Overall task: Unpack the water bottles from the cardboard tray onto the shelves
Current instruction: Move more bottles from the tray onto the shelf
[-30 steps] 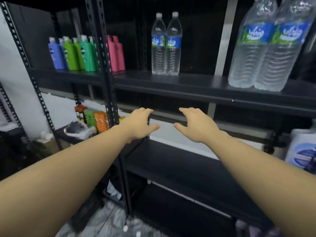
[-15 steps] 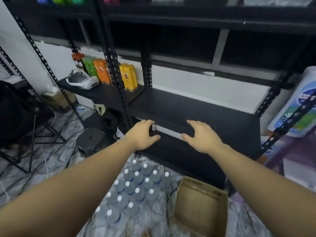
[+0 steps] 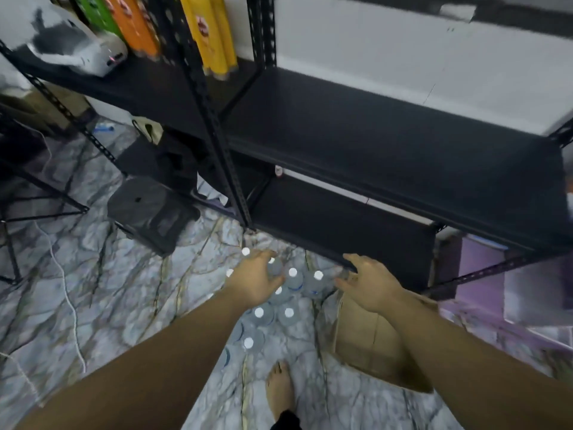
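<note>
Several clear water bottles (image 3: 293, 282) with white caps stand in a cluster on the marble floor, seen from above, in front of the black shelf unit (image 3: 387, 144). My left hand (image 3: 254, 282) hovers over the far bottles, fingers loosely spread, holding nothing that I can see. My right hand (image 3: 369, 285) reaches down just right of the cluster, fingers relaxed, over the far edge of an empty cardboard tray (image 3: 369, 346). Some bottles are hidden under my left hand and forearm.
The bottom shelf (image 3: 335, 218) lies just beyond the bottles. A black bin (image 3: 148, 212) stands on the floor to the left, with a white cable (image 3: 66, 287) nearby. Yellow bottles (image 3: 214, 35) and orange ones stand on the left shelf. My bare foot (image 3: 279, 389) is below the bottles.
My view has tilted down from the upper shelves to the floor. Both hands have dropped from shelf height to just above the bottle cluster and the cardboard tray.
</note>
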Tool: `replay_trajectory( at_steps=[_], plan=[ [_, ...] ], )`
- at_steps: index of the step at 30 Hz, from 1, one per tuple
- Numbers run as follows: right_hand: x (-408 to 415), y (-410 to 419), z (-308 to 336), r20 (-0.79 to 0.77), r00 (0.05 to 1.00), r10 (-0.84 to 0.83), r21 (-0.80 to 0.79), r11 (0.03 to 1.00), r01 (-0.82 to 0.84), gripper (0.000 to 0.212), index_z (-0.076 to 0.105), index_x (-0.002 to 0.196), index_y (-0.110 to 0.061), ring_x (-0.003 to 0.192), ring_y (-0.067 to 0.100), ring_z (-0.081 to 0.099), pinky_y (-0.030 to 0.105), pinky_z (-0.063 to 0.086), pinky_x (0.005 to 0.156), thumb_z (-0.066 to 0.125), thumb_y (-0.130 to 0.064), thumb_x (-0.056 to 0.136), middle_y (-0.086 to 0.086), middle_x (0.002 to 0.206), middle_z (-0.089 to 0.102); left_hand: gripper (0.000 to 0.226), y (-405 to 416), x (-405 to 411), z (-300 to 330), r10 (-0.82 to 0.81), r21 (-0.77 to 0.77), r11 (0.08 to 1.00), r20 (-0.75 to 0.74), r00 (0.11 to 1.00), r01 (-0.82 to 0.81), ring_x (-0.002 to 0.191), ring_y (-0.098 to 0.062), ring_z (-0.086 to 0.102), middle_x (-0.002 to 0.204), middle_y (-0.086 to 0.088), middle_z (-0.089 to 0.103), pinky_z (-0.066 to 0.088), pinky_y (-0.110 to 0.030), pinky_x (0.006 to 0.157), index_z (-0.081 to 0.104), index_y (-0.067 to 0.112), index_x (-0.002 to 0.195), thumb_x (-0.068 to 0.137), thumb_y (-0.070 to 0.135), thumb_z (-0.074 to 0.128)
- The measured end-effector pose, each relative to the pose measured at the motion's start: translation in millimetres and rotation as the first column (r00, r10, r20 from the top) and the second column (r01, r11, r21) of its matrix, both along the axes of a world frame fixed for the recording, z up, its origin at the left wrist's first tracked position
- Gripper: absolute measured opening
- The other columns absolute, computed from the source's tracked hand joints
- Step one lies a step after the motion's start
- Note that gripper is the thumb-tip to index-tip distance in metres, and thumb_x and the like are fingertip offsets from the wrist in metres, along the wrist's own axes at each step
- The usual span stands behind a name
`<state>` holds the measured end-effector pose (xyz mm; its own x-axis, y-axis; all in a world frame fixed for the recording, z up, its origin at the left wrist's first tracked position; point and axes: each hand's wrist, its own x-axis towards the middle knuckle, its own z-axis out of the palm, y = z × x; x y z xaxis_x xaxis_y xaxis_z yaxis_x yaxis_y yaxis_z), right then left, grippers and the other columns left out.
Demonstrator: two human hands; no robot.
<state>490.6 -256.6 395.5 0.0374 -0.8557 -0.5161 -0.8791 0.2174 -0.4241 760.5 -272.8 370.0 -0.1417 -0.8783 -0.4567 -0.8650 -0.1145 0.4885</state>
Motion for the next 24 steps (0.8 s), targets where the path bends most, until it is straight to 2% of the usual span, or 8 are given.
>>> replay_trajectory(
  at_steps=[4, 7, 9, 11, 14, 17, 20, 24],
  plan=[
    [6, -22, -96, 0.038, 0.998, -0.054, 0.05, 0.997, 0.052, 0.056, 0.065, 0.126, -0.025, 0.104, 0.026, 0.069, 0.041, 0.056, 0.087, 0.068, -0.059, 0.082, 0.002, 0.111, 0.072, 0.058, -31, -3, -88, -0.019, 0.056, 0.998, -0.024, 1.0, 0.02, 0.123, -0.024, 0.059, 0.14, -0.006, 0.055, 0.045, -0.031, 0.097, 0.052, 0.017, 0.145, 0.096, 0.041, 0.07],
    [13, -43, -158, 0.014, 0.997, -0.07, 0.085, 0.994, 0.068, 0.04, 0.068, 0.126, -0.021, 0.099, 0.023, 0.069, 0.031, 0.049, 0.078, 0.076, -0.036, 0.089, -0.002, 0.102, 0.074, 0.053, -56, -10, -166, -0.046, 0.1, 0.994, -0.033, 0.998, 0.049, 0.116, -0.026, 0.063, 0.132, -0.006, 0.058, 0.051, -0.035, 0.093, 0.055, 0.019, 0.14, 0.095, 0.041, 0.071],
    [16, -57, -207, 0.021, 0.995, -0.095, 0.098, 0.991, 0.092, 0.041, 0.068, 0.127, -0.024, 0.096, 0.025, 0.07, 0.032, 0.05, 0.076, 0.076, -0.036, 0.088, -0.004, 0.096, 0.072, 0.052, -71, -17, -215, -0.067, 0.121, 0.99, -0.028, 0.997, 0.07, 0.115, -0.029, 0.062, 0.132, -0.008, 0.057, 0.051, -0.036, 0.092, 0.055, 0.019, 0.141, 0.096, 0.037, 0.072],
    [18, -69, -254, 0.024, 0.989, -0.144, 0.11, 0.984, 0.14, 0.037, 0.069, 0.122, -0.028, 0.096, 0.025, 0.07, 0.035, 0.055, 0.079, 0.072, -0.039, 0.087, -0.003, 0.1, 0.074, 0.052, -85, -26, -258, -0.067, 0.124, 0.99, -0.012, 0.998, 0.068, 0.117, -0.029, 0.061, 0.135, -0.009, 0.056, 0.049, -0.034, 0.094, 0.054, 0.017, 0.143, 0.096, 0.034, 0.071],
    [23, -87, -311, -0.015, 0.986, -0.166, 0.115, 0.979, 0.166, 0.035, 0.064, 0.121, -0.025, 0.101, 0.03, 0.068, 0.038, 0.057, 0.08, 0.067, -0.04, 0.09, 0.004, 0.108, 0.072, 0.055, -103, -40, -312, -0.099, 0.132, 0.987, 0.009, 0.995, 0.097, 0.119, -0.033, 0.062, 0.14, -0.011, 0.054, 0.051, -0.041, 0.099, 0.052, 0.017, 0.145, 0.096, 0.035, 0.071],
    [28, -94, -351, -0.051, 0.989, -0.135, 0.125, 0.982, 0.141, 0.046, 0.057, 0.137, -0.025, 0.114, 0.033, 0.065, 0.039, 0.055, 0.087, 0.066, -0.042, 0.096, 0.008, 0.123, 0.068, 0.056, -108, -54, -349, -0.161, 0.149, 0.977, 0.054, 0.985, 0.151, 0.122, -0.035, 0.06, 0.143, -0.011, 0.05, 0.052, -0.044, 0.101, 0.053, 0.012, 0.145, 0.098, 0.038, 0.068],
    [33, -94, -375, -0.092, 0.988, -0.121, 0.15, 0.98, 0.134, 0.043, 0.051, 0.139, -0.023, 0.114, 0.034, 0.064, 0.039, 0.054, 0.085, 0.063, -0.036, 0.1, 0.011, 0.125, 0.066, 0.054, -108, -60, -368, -0.203, 0.148, 0.971, 0.112, 0.973, 0.186, 0.117, -0.037, 0.063, 0.14, -0.013, 0.048, 0.053, -0.043, 0.099, 0.054, 0.01, 0.142, 0.098, 0.036, 0.069],
    [34, -94, -381, -0.135, 0.987, -0.083, 0.166, 0.98, 0.105, 0.039, 0.045, 0.141, -0.014, 0.113, 0.038, 0.064, 0.043, 0.056, 0.087, 0.056, -0.022, 0.105, 0.018, 0.125, 0.064, 0.034, -113, -61, -372, -0.232, 0.135, 0.967, 0.122, 0.965, 0.216, 0.109, -0.038, 0.063, 0.131, -0.019, 0.054, 0.054, -0.044, 0.093, 0.06, 0.004, 0.13, 0.101, 0.022, 0.064]
  ],
)
